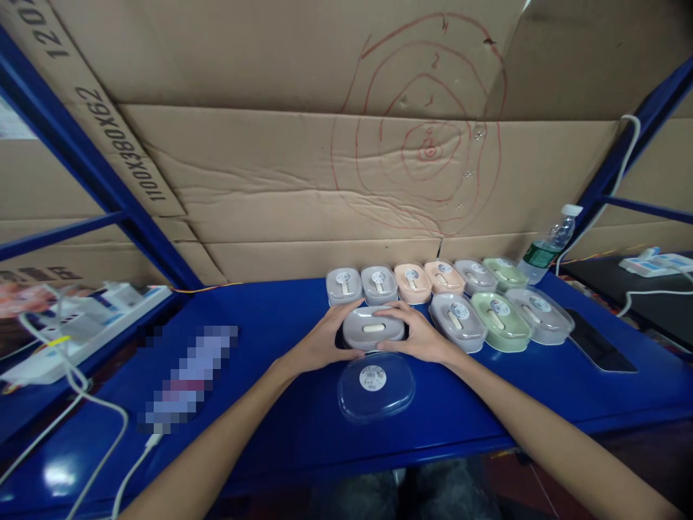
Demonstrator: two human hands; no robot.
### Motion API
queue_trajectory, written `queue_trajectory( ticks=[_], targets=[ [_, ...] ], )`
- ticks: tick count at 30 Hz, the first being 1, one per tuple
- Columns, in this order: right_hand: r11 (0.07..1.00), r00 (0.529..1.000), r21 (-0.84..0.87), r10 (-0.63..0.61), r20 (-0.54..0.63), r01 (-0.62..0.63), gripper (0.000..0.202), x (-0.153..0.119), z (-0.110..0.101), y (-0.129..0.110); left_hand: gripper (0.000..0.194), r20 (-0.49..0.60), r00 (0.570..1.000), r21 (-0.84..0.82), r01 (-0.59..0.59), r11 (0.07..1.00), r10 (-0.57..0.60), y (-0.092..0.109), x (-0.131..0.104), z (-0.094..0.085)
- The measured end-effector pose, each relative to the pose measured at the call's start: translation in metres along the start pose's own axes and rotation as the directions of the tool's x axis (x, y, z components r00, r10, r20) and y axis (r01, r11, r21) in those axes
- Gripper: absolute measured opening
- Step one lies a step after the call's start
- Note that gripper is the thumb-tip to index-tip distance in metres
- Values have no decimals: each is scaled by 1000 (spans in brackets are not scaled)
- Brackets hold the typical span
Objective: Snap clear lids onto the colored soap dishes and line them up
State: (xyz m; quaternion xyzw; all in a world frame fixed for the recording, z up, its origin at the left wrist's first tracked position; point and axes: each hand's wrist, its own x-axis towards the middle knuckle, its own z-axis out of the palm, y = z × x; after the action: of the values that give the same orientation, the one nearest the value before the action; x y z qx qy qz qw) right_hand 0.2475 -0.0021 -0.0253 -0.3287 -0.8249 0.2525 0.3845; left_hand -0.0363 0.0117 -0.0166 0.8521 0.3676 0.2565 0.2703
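Both hands hold a grey oval box with a pale handle [373,328] at the middle of the blue table [281,426]. My left hand [325,339] wraps its left end, fingers at the far edge and thumb at the near edge. On the right end my right hand [419,334] grips in the same way. Just in front of the box lies a clear plastic lid with a round label [376,388]. Behind and to the right stand several lidded boxes in grey [459,323], peach [412,282] and green [501,321].
A plastic bottle [546,249] stands at the back right, near a dark phone [600,341]. On the left lie a blurred device [192,375] with a white cable and a power strip [124,310]. Cardboard [260,173] forms the back wall between blue frame bars.
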Motion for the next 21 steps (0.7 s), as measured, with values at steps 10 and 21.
queue_trajectory(
  ticks=[10,21],
  targets=[
    [994,998,-98,43,43,-39,51,-4,-3,1,113,-24,998,28,58,998,-57,2,-1,1],
    [991,994,-89,99,-39,-103,40,-4,1,1,115,-44,997,2,65,998,-65,-3,-1,3]
  ],
)
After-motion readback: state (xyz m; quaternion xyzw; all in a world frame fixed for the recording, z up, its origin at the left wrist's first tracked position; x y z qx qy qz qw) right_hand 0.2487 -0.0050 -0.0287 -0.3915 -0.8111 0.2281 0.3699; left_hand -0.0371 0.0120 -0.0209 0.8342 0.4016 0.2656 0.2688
